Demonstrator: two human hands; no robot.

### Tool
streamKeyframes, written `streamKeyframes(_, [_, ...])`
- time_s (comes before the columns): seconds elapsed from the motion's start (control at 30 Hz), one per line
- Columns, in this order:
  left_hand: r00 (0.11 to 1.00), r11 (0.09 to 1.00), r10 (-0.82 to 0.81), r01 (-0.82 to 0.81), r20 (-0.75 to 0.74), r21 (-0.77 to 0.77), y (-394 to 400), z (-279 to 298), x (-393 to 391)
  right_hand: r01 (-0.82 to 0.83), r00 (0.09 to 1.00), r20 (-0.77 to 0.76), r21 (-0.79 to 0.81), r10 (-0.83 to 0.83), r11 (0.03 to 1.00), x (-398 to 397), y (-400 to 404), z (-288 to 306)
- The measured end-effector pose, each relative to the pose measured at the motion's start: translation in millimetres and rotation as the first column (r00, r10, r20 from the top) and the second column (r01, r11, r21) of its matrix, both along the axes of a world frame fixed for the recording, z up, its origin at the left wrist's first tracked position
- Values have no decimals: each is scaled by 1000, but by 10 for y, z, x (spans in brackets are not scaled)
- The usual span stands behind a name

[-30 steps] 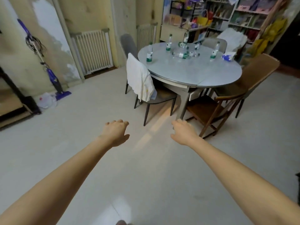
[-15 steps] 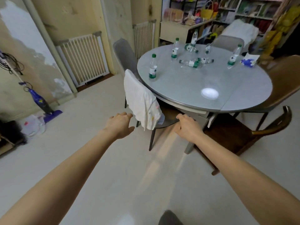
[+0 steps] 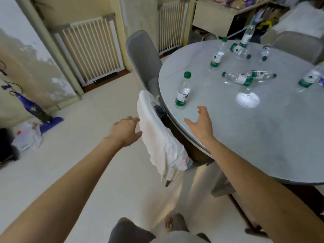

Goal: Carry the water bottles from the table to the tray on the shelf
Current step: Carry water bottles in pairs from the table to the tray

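Reaching over the table's (image 3: 263, 137) near edge, your right hand (image 3: 201, 125) is spread wide, thumb out to the left and fingers fanned, with nothing in it; it hovers just short of the nearest bottle (image 3: 182, 91), apart from it. That bottle stands upright with its green cap on, near the table's left rim. Your left hand (image 3: 125, 131) is out over the floor just beside the white cloth (image 3: 161, 137) draped on a chair back; its fingers are loosely curled and empty, and you cannot tell whether the fingertips touch the cloth. Farther across the table, a second upright bottle (image 3: 217, 54) stands behind the nearest one. Right of it two bottles lie on their sides, touching: one (image 3: 236, 78) with its cap pointing left, the other (image 3: 259, 74) just behind it. More bottles sit toward the far edge: one lying down (image 3: 239, 50), a tall one (image 3: 247, 35) leaning behind it, and a small one (image 3: 265, 53) cap-down to the right. Another bottle (image 3: 310, 77) stands at the right edge of view, partly cut off. A bright round light patch (image 3: 247, 99) shows on the tabletop between your right hand and the lying pair. A grey chair (image 3: 142, 55) stands at the table's left side, and a purple vacuum (image 3: 36, 111) leans against the wall at far left. The shelf and tray are not in view.
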State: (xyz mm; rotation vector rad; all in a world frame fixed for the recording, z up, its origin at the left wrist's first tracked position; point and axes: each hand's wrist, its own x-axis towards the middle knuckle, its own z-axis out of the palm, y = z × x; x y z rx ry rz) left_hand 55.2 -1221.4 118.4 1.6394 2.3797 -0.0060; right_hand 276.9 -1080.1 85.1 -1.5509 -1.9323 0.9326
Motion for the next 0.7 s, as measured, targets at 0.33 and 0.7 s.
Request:
streamKeyframes(0.33, [993,991,-113,112,-18,-72,1853,-372,-1656,291,927,-167,-242,-335,926,-1123,1587,-751])
streamKeyframes(0.7, [882,874,-457,469,111,-128,3753,-463,-2528,646,690,-232,-230,-686,728,-1870,2330,-814])
